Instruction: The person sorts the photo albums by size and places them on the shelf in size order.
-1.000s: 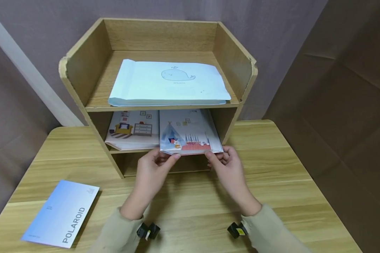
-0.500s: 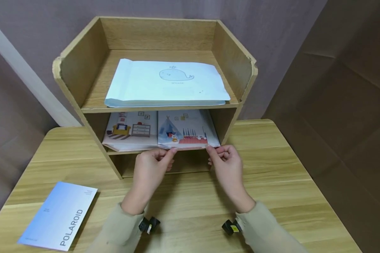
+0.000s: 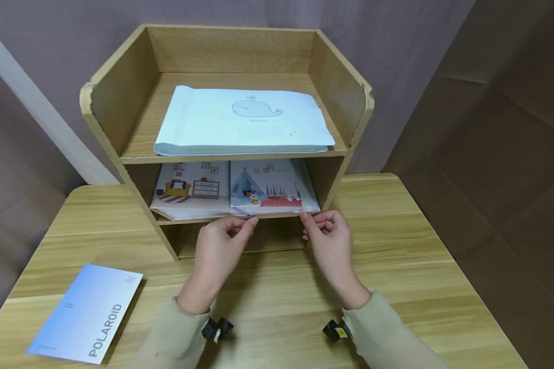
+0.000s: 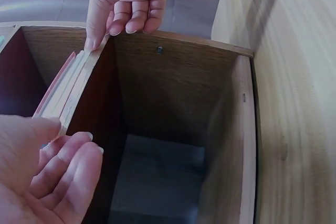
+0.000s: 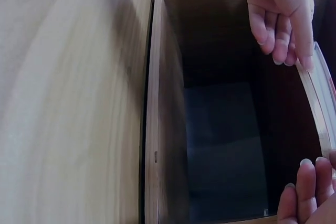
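On the middle shelf lie two picture books side by side: the left one (image 3: 189,187) shows a yellow armchair and drawers, the right one (image 3: 272,187) a blue tent. My left hand (image 3: 221,243) is at the right book's front left corner, its thumb against the edges and its other fingers loosely bent below the shelf. At the front right corner, the thumb of my right hand (image 3: 330,243) presses the book's edge by the shelf lip. In the left wrist view, the book's page edges (image 4: 63,87) run between both thumbs, about level with the shelf board.
The wooden shelf unit (image 3: 233,51) stands on a wood-grain table (image 3: 388,266). A pale book with a whale drawing (image 3: 258,130) lies on its top shelf. A blue booklet marked POLAROID (image 3: 85,312) lies at the table's left. The bottom compartment (image 4: 163,103) is dark inside.
The right picture book has slid back into the middle shelf, its front edge now about even with the left book's. My hands moved slightly forward with it, then stayed nearly still.
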Motion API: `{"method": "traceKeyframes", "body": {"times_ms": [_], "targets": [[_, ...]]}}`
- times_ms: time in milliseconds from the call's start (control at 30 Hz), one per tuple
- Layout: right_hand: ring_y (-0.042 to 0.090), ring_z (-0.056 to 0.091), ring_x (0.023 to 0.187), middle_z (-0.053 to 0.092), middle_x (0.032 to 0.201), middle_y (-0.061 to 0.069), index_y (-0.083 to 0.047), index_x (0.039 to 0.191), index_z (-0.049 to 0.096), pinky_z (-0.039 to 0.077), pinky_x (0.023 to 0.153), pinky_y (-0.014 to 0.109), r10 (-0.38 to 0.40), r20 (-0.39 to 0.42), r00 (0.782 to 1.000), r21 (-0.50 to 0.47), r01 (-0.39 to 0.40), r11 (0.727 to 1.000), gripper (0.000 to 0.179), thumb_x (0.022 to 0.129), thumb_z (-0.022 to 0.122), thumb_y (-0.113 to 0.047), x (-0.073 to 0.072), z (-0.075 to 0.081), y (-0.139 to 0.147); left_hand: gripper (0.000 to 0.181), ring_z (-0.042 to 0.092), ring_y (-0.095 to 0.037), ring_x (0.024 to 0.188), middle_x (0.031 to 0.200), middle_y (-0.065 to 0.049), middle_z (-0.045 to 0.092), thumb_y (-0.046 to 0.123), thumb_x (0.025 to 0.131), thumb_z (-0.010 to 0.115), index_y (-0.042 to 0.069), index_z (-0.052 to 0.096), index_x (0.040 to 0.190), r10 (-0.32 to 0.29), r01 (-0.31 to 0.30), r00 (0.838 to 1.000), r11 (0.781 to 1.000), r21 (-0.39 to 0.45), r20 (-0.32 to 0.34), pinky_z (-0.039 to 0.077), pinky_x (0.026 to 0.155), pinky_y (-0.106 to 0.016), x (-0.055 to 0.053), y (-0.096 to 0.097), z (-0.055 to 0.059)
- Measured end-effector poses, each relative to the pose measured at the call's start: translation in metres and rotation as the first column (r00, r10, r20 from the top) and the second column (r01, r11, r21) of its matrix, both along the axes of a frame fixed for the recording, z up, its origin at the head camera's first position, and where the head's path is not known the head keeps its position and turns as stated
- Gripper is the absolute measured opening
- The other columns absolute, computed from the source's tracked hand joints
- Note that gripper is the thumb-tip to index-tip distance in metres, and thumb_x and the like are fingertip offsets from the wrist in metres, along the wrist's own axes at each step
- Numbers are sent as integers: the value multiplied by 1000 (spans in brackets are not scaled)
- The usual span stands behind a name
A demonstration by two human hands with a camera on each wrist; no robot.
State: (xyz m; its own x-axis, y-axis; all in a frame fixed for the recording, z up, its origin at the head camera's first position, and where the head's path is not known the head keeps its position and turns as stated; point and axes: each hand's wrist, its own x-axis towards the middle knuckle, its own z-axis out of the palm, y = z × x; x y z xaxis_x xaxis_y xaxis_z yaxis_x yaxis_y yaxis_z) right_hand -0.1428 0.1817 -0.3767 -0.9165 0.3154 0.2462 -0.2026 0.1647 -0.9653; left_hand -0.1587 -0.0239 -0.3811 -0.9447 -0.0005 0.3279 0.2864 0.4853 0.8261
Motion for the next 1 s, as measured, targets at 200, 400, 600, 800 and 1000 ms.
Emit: {"method": "traceKeyframes", "body": {"times_ms": [200, 400, 600, 800, 1000], "targets": [[24, 62, 61, 63, 75, 12, -4, 94, 54, 52, 52, 27, 11, 10, 1000, 37, -11, 999, 35, 86, 75, -31, 0, -22, 2, 34, 64, -6, 75, 86, 11, 67, 51, 85, 69, 20, 70, 98, -91, 89, 994, 995, 32, 59, 55, 66, -26, 10, -10, -7], [21, 58, 72, 61, 80, 9, -6, 97, 57, 49, 59, 24, 101, 62, 993, 94, -106, 990, 41, 83, 77, -39, 10, -36, -10, 57, 64, -15, 94, 109, 3, 64, 58, 79, 71, 16, 63, 117, -133, 134, 986, 991, -2, 100, 57, 73, -27, 24, -26, -15], [22, 58, 79, 64, 89, 6, -4, 104, 56, 51, 66, 26, 217, 159, 963, 116, -237, 965, 43, 83, 76, -37, 16, -47, -27, 66, 60, -16, 100, 113, 2, 62, 60, 78, 71, 13, 60, 123, -116, 129, 989, 981, -145, 91, 57, 74, -30, 37, -47, -25], [20, 59, 81, 62, 98, 5, -7, 113, 54, 52, 62, 26, 326, 285, 901, 81, -362, 929, 43, 86, 75, -33, 19, -56, -48, 72, 63, -22, 99, 116, -3, 63, 63, 75, 72, 12, 59, 125, -52, 78, 994, 954, -288, 97, 57, 76, -39, 49, -79, -37], [21, 59, 86, 59, 108, 8, -5, 121, 52, 52, 64, 27, 422, 355, 835, 46, -466, 884, 50, 86, 74, -33, 22, -64, -73, 79, 62, -32, 102, 120, -13, 62, 63, 78, 70, 5, 55, 129, 25, 24, 993, 918, -397, 119, 54, 78, -49, 55, -121, -42]]}}
